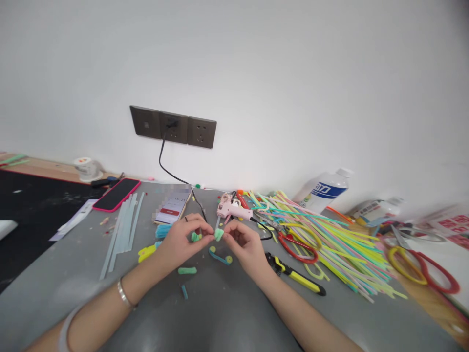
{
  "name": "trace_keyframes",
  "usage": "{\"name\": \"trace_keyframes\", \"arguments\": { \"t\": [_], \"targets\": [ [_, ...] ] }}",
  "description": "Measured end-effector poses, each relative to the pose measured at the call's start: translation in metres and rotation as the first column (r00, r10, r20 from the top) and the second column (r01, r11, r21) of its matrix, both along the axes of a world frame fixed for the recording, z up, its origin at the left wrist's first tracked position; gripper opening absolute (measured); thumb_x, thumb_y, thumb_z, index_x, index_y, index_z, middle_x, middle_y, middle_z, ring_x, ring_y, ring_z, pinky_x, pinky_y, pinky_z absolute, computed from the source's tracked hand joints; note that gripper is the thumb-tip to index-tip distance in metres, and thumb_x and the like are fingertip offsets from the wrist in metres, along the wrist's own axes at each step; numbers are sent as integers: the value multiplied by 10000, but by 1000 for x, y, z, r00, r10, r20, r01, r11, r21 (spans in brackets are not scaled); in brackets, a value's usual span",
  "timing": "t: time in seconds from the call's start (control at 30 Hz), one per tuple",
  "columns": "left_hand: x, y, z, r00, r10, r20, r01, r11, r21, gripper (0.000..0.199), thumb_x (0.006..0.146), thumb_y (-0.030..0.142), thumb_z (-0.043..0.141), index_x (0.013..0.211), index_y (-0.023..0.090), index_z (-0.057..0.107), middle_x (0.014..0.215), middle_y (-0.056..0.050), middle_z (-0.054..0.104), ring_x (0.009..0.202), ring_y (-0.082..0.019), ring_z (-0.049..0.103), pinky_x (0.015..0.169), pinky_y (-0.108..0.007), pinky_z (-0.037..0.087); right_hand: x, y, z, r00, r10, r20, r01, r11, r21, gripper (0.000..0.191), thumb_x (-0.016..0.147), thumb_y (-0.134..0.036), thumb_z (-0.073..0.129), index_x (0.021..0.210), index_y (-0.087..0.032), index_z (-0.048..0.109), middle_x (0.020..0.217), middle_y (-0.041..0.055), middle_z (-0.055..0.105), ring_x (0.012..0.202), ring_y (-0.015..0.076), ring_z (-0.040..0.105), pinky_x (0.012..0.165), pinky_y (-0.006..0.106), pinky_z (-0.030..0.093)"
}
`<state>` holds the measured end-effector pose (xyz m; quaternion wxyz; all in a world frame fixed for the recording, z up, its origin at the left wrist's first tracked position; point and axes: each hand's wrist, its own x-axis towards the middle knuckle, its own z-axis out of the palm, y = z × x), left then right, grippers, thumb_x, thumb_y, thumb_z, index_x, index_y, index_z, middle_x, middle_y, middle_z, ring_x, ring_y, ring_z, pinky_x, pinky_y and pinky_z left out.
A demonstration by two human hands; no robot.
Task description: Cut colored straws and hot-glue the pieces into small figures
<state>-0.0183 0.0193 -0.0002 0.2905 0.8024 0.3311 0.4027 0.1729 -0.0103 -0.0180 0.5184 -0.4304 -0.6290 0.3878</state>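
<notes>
Both hands meet near the middle of the grey table. My left hand pinches a small green fuzzy piece, and a green bit shows under its fingers. My right hand closes its fingertips on the right side of the small green piece. Just behind them lies a pink glue gun with its nozzle toward the hands. Below the fingers is a blue strip with curled yellow-green ends. A short green piece and a small blue piece lie nearer.
Pipe cleaners spread at the right, with red-yellow scissors and a yellow-black tool. A white bottle stands behind. At left lie glue sticks, a pink-edged phone and another phone. A black cord runs from the wall socket.
</notes>
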Motion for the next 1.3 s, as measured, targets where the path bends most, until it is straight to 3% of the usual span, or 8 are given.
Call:
{"name": "trace_keyframes", "arguments": {
  "t": [0.73, 1.1, 1.2, 1.3],
  "targets": [
    [0, -1, -1, 999, -24, -45, 28, 993, 111, 112, 852, 118, 589, 768, 173, 638, 738, -8, 599, 712, -141, 580, 668, -242, 440, -1, 0, -2, 1000, 14, 16, -14, 999, -28, 193, 837, -369, 646, 765, -198, 592, 667, -9, 549, 590, 134, 488, 543, 243, 391],
    [0, -1, 2, 999, -32, -35, 35, 997, 70, 123, 832, 115, 580, 753, 182, 647, 741, -5, 598, 709, -138, 580, 667, -240, 443, -1, -2, -4, 998, 38, 47, -39, 999, 9, 208, 895, -389, 598, 803, -202, 590, 689, -6, 556, 605, 134, 503, 551, 245, 407],
    [0, 0, 3, 999, -35, -2, 35, 999, 26, 124, 827, 123, 578, 735, 179, 639, 732, 0, 586, 695, -133, 572, 659, -237, 433, 5, -1, 2, 997, 36, 68, -40, 998, 58, 268, 966, -405, 493, 835, -198, 603, 726, 12, 591, 621, 143, 532, 566, 254, 427],
    [-1, 0, 3, 999, -25, 39, 27, 999, -37, 111, 820, 131, 586, 730, 176, 632, 724, 5, 580, 680, -129, 554, 647, -236, 422, 21, 8, 11, 974, -75, 214, 34, 981, 191, 260, 999, -343, 433, 867, -203, 607, 769, 36, 622, 695, 174, 579, 645, 290, 463]
  ]
}}
